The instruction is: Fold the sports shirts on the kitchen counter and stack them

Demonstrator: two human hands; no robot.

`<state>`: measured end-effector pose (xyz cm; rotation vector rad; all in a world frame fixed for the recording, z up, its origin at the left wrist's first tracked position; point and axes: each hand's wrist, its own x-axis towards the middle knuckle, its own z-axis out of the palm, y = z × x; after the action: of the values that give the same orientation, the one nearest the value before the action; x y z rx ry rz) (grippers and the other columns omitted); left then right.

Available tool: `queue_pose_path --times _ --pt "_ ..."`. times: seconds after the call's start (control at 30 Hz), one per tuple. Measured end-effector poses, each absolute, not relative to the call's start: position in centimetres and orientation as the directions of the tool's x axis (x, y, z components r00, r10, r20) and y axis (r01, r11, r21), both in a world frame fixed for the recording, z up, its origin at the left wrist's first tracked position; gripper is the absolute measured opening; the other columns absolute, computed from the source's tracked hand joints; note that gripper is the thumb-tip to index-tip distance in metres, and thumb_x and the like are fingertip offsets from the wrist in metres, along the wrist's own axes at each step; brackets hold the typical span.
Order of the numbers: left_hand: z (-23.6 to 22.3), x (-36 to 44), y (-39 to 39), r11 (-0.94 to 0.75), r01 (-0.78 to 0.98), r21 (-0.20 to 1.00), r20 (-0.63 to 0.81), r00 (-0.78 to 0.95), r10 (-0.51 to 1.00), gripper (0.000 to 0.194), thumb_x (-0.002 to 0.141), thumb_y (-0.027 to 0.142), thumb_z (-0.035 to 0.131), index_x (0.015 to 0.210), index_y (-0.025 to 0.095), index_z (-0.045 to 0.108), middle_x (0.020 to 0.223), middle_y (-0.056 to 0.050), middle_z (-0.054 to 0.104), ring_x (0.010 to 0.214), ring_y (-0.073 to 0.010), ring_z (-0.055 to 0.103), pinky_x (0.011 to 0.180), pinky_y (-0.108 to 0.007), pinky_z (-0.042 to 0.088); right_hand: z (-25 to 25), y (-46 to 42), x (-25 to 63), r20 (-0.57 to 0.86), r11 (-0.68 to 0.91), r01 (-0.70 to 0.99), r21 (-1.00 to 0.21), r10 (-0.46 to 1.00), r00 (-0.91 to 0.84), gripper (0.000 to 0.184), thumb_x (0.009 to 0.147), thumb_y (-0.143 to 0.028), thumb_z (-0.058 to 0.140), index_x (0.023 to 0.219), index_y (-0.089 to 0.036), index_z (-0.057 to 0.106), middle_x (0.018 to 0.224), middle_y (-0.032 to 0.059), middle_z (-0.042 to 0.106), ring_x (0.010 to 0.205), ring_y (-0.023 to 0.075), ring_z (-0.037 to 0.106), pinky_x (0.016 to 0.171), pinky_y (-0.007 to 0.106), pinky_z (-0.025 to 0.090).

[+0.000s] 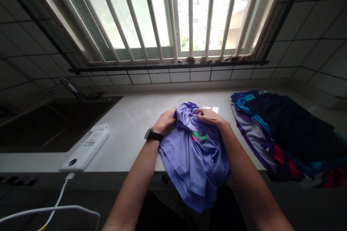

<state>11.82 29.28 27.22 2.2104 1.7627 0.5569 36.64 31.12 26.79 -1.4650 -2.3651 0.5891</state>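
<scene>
Two hands were at work on one garment at mid-bench. The left hand [165, 121] and the right hand [213, 117] were both clamped on a bunched gather of a lavender shirt [195, 166], close together but not touching, with the gathered cloth rising between them. The shirt lay on the white bench [130, 130], its lower part hanging over the front edge toward the person's lap. A small green and pink print [199, 137] showed just below the hands. A black smartwatch [153, 135] sat on the left wrist.

Left of the shirt, a white power bank [85, 149] lay at an angle near the front edge, with a white cable [63, 191] dropping from its lower end past the edge. Beyond it, a dark sink [54, 122] was set into the bench's left end. At the right end, a pile of dark, blue, purple and red clothes [282, 137] lay near the right forearm. A barred window [189, 14] stood above the back edge. A white wire rack [51, 209] curved across the lower left corner of view.
</scene>
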Motion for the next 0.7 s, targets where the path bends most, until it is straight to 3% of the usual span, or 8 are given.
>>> queue_pose_path --times 0.1,0.23,0.3,0.4,0.47,0.57,0.63,0.7 --pt "26.6 10.3 29.2 -0.239 0.849 0.472 0.253 0.13 0.959 0.035 0.083 0.012 0.06 0.117 0.02 0.063 0.105 -0.011 0.074 0.099 -0.027 0.07 0.088 -0.034 0.052 26.8 31.2 36.7 0.045 0.33 0.835 -0.439 0.937 -0.347 0.019 0.089 -0.028 0.061 0.097 -0.023 0.078 0.102 0.0076 0.08 0.097 0.0263 0.072 0.08 0.029 0.05" --pt "26.5 8.4 29.1 -0.201 0.812 0.548 0.464 -0.096 0.881 0.032 0.083 0.004 0.055 0.109 0.02 0.064 0.106 -0.011 0.069 0.098 -0.0248 0.068 0.092 -0.033 0.053 27.3 31.3 37.4 0.154 0.004 0.889 -0.458 0.985 0.075 0.027 0.097 -0.023 0.052 0.112 -0.018 0.074 0.105 0.0185 0.077 0.104 0.033 0.073 0.092 0.039 0.048" --pt "26.5 7.9 29.0 -0.159 0.795 0.586 0.525 -0.223 0.821 0.03 0.083 0.002 0.052 0.104 0.02 0.064 0.113 -0.012 0.065 0.101 -0.0245 0.068 0.096 -0.034 0.053 27.6 31.4 37.9 0.257 -0.11 0.835 -0.54 0.923 0.287 0.035 0.099 -0.02 0.043 0.123 -0.013 0.067 0.106 0.0234 0.074 0.106 0.0366 0.071 0.098 0.047 0.046" --pt "26.4 7.8 29.1 -0.006 0.766 0.643 0.492 -0.407 0.769 0.038 0.082 0.002 0.052 0.115 0.017 0.062 0.127 -0.017 0.061 0.113 -0.0273 0.067 0.104 -0.037 0.05 27.8 31.5 38.1 0.437 -0.102 0.795 -0.598 0.791 0.429 0.042 0.095 -0.012 0.036 0.131 -0.01 0.058 0.118 0.0252 0.069 0.117 0.0382 0.065 0.1 0.053 0.045" --pt "26.4 8.1 29.1 0.123 0.739 0.662 0.38 -0.473 0.794 0.039 0.087 0.007 0.052 0.125 0.014 0.059 0.13 -0.022 0.063 0.121 -0.0323 0.065 0.108 -0.042 0.047 27.6 31.4 37.7 0.517 -0.007 0.829 -0.559 0.779 0.355 0.044 0.091 -0.01 0.039 0.131 -0.012 0.057 0.126 0.023 0.066 0.122 0.0364 0.061 0.099 0.051 0.046" --pt "26.5 8.7 29.3 0.221 0.696 0.684 0.167 -0.443 0.881 0.035 0.097 0.027 0.053 0.128 0.012 0.058 0.124 -0.026 0.069 0.125 -0.039 0.064 0.107 -0.048 0.046 27.1 31.1 36.5 0.502 0.228 0.872 -0.434 0.865 0.024 0.039 0.092 -0.016 0.048 0.13 -0.015 0.06 0.132 0.019 0.064 0.122 0.0324 0.059 0.1 0.043 0.047" --pt "26.5 9.0 29.4 0.178 0.657 0.733 0.1 -0.361 0.927 0.046 0.088 0.034 0.068 0.128 0.014 0.059 0.123 -0.024 0.071 0.124 -0.0394 0.065 0.104 -0.047 0.048 26.6 30.9 35.6 0.409 0.297 0.875 -0.381 0.904 -0.129 0.039 0.095 -0.025 0.053 0.132 -0.016 0.061 0.134 0.0177 0.064 0.123 0.0313 0.059 0.101 0.041 0.047" --pt "26.3 9.1 29.5 0.097 0.562 0.821 0.073 -0.273 0.959 0.065 0.068 0.023 0.081 0.128 0.015 0.059 0.119 -0.02 0.073 0.115 -0.036 0.069 0.097 -0.042 0.052 26.4 30.7 35.0 0.336 0.247 0.898 -0.365 0.934 -0.121 0.045 0.096 -0.033 0.057 0.137 -0.016 0.059 0.136 0.0187 0.064 0.125 0.0325 0.058 0.102 0.042 0.046"
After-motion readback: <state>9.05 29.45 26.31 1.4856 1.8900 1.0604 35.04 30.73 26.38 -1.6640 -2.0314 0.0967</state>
